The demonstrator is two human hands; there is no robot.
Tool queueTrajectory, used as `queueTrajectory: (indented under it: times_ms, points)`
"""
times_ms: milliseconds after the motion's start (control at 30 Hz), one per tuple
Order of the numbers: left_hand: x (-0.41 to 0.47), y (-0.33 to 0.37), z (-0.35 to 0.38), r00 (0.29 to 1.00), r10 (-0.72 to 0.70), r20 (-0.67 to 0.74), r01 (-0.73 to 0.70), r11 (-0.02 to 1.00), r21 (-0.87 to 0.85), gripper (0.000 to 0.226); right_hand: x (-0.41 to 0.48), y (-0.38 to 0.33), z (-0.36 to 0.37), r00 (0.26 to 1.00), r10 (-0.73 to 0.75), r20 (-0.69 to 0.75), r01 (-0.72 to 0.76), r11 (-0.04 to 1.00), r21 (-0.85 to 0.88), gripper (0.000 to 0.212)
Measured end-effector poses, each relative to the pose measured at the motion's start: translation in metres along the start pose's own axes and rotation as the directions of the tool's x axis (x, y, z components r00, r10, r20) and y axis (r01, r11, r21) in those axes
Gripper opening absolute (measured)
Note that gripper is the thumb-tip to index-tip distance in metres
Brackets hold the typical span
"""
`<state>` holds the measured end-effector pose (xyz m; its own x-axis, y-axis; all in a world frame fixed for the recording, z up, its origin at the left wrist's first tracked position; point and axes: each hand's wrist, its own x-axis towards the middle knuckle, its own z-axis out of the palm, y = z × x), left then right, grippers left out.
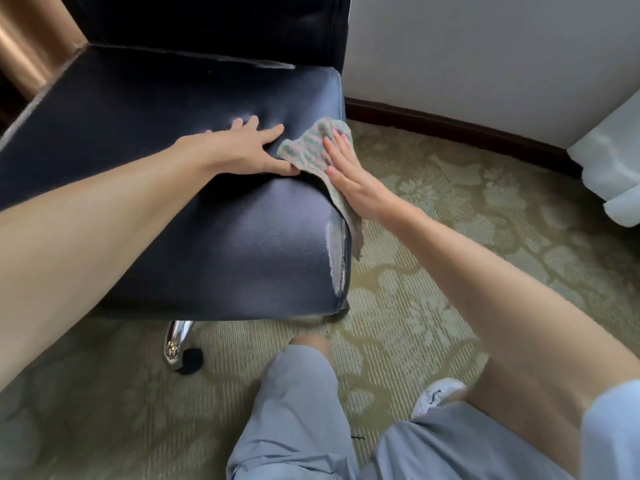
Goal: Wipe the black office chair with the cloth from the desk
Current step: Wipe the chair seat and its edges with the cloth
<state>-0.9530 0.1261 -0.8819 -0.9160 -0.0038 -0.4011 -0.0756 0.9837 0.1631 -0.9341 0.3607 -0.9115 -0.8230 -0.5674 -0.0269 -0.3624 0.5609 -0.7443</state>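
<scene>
The cloth (306, 150) is being pressed against the right edge of the black office chair (138, 133) seat.

At the left, the seat cushion is being braced by the left hand (239, 150), which is being held flat with its fingers straight and spread, nothing gripped; its thumb tip is being met by the cloth's left edge. Just to its right, the striped cloth is being draped over the seat's right side, one corner hanging down past the cushion's edge. The cloth is being held down by the right hand (353, 181), palm flat and fingers straight and together, lying on top of the cloth rather than curled round it. Further right, the patterned carpet (485, 220) is being shown.
</scene>
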Motion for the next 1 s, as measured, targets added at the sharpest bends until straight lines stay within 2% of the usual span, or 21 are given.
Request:
queueTrajectory:
  times_ms: [100, 233, 300, 367, 467, 567, 667, 800, 1000]
  points:
    - [-0.004, 0.001, -0.004, 1.000, 0.011, -0.023, -0.010, 0.999, 0.031, 0.129, -0.003, -0.002, 0.003, 1.000, 0.003, -0.004, -0.003, 1.000, -0.020, 0.053]
    - [-0.023, 0.006, -0.008, 0.992, 0.049, -0.118, -0.034, 0.990, 0.134, 0.123, -0.032, -0.011, 0.012, 1.000, -0.016, 0.008, 0.016, 1.000, -0.026, 0.054]
    - [-0.030, 0.004, -0.005, 0.995, 0.064, -0.079, -0.049, 0.983, 0.179, 0.127, -0.054, -0.011, 0.023, 0.998, -0.062, 0.008, 0.062, 0.997, -0.048, 0.055]
    - [-0.033, 0.002, 0.000, 0.999, 0.048, -0.018, -0.044, 0.979, 0.199, 0.120, -0.068, -0.010, 0.032, 0.994, -0.108, 0.021, 0.109, 0.992, -0.064, 0.057]
    - [-0.039, 0.000, 0.000, 0.997, 0.049, 0.052, -0.056, 0.988, 0.141, 0.117, -0.056, -0.010, 0.030, 0.992, -0.111, 0.051, 0.116, 0.988, -0.101, 0.057]
    - [-0.042, -0.001, -0.004, 0.994, 0.069, 0.090, -0.075, 0.995, 0.071, 0.131, -0.021, -0.012, 0.017, 0.997, -0.073, 0.034, 0.078, 0.983, -0.168, 0.056]
    - [-0.044, 0.000, -0.004, 0.993, 0.067, 0.099, -0.073, 0.996, 0.055, 0.133, 0.010, -0.013, 0.002, 1.000, 0.006, -0.008, -0.007, 0.985, -0.173, 0.053]
    - [-0.046, 0.002, -0.001, 0.996, 0.055, 0.070, -0.059, 0.997, 0.059, 0.131, 0.014, -0.015, 0.004, 0.998, 0.052, -0.033, -0.057, 0.983, -0.176, 0.053]
    - [-0.065, -0.006, 0.014, 0.997, 0.058, -0.050, -0.052, 0.991, 0.127, 0.125, -0.041, -0.017, 0.031, 0.997, -0.060, -0.050, 0.051, 0.985, -0.168, 0.056]
